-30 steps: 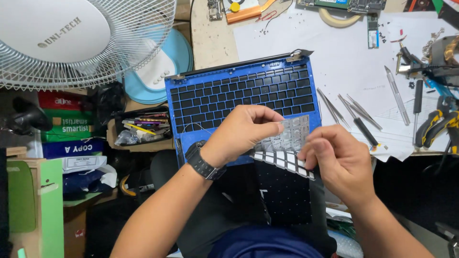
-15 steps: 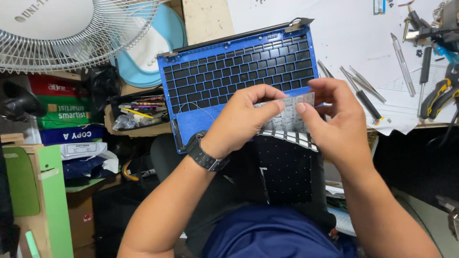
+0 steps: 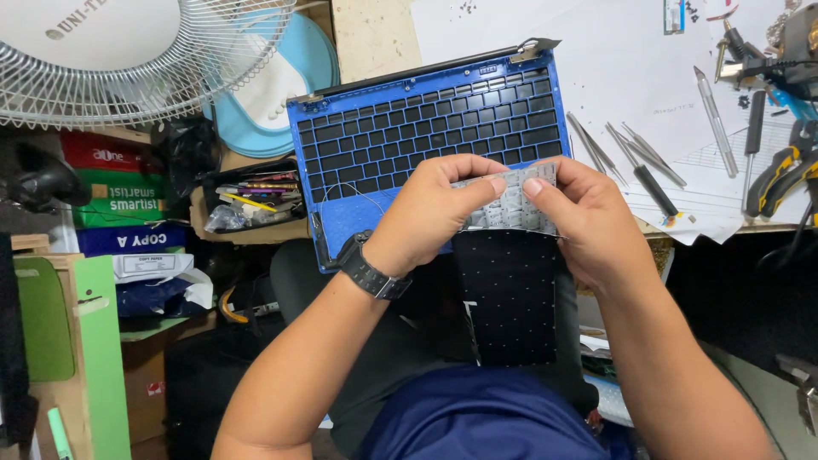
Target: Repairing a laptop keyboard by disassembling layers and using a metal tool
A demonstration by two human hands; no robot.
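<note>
Nearest the camera: dark blue shirt at bottom, both forearms reaching up the frame, a black wristwatch (image 3: 371, 271) on the left wrist.

Left hand (image 3: 439, 209) and right hand (image 3: 588, 213) are both closed in a pinch on a thin flexible sheet (image 3: 509, 281), thumbs and forefingers meeting at its upper edge. Neither hand is nearer; they grip side by side, almost touching.

The sheet hangs down from the hands toward the lap, long axis running toward the body. Its upper part is pale grey and translucent with a grid pattern; the lower, larger part is black with rows of small pale dots. The two layers seem to part at the top, though I cannot tell for certain.

Just beyond the hands lies a blue laptop shell (image 3: 358, 217) with black keyboard wells (image 3: 426, 128), long axis across the view, resting on the worktop (image 3: 613, 77) edge.

Right of it: tweezers (image 3: 635, 158) and a screwdriver on white paper. Far left: a white fan (image 3: 119, 60) and stacked paper reams (image 3: 119, 200).
</note>
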